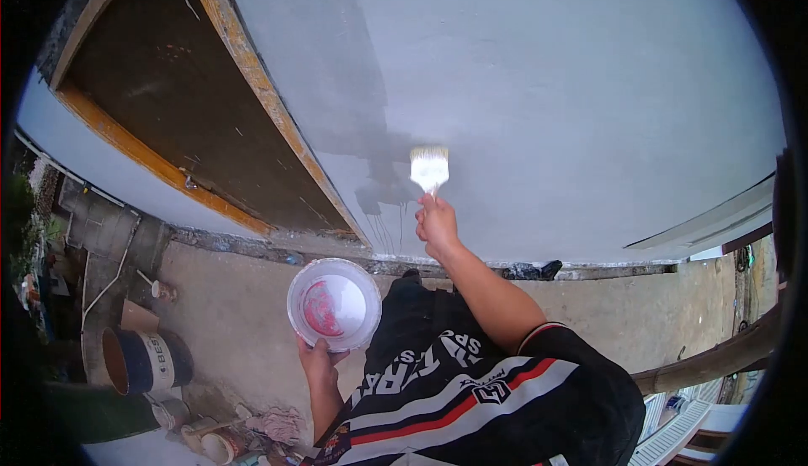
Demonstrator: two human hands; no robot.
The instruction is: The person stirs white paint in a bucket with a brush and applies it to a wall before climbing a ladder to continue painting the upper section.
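My right hand (pixel 438 227) is closed round the handle of a wide paintbrush (pixel 430 168). Its pale bristles point up and lie against or very near the wall (pixel 547 112). Around the brush a darker, wet-looking patch (pixel 358 138) covers part of the wall, and thin drips run down below it. My left hand (pixel 320 369) grips the near side of a round white bucket (pixel 296 298), its fingers partly hidden underneath. Inside the bucket show a whitish liquid and a reddish-pink patch.
Left of the wet patch is a dark brown door (pixel 177 87) in a worn yellow-orange frame (pixel 244 45). A dark drum (pixel 126 363) stands at lower left, near several dirty buckets and a crumpled cloth (pixel 276 424). A dark object (pixel 534 271) lies at the wall's foot on the concrete ground (pixel 623 306).
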